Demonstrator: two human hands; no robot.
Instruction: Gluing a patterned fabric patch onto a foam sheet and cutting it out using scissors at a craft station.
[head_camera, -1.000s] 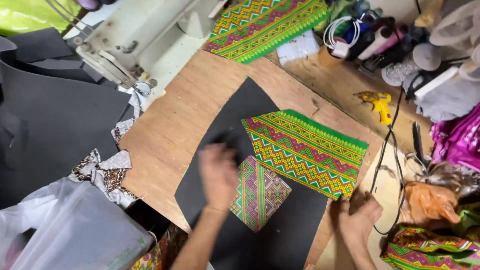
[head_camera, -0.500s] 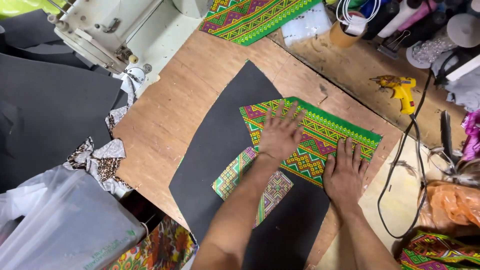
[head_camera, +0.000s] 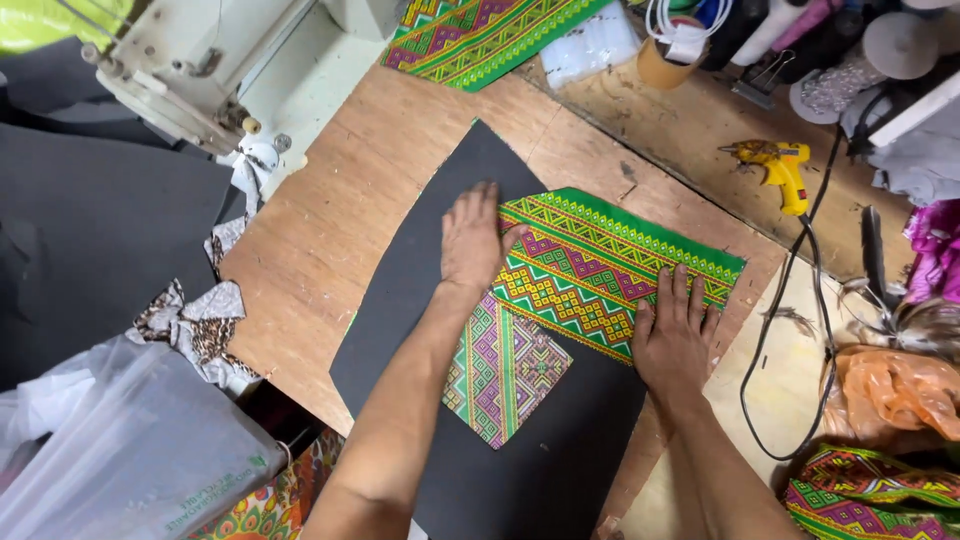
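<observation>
A black foam sheet lies on a wooden board. On it rests a green patterned fabric piece with zigzag bands, and a smaller green-and-purple patterned square below it. My left hand lies flat, fingers apart, on the black sheet at the left edge of the large fabric. Flat on that fabric's lower right part lies my right hand, fingers spread. Neither hand grips anything.
A white sewing machine stands at the top left. A yellow glue gun with a black cord lies at the right. More patterned fabric lies at the top, a clear plastic bag at bottom left, an orange bag at right.
My left hand slid left from the middle of the large fabric to its left edge, onto the black sheet. My right hand stays pressed on the fabric's right part.
</observation>
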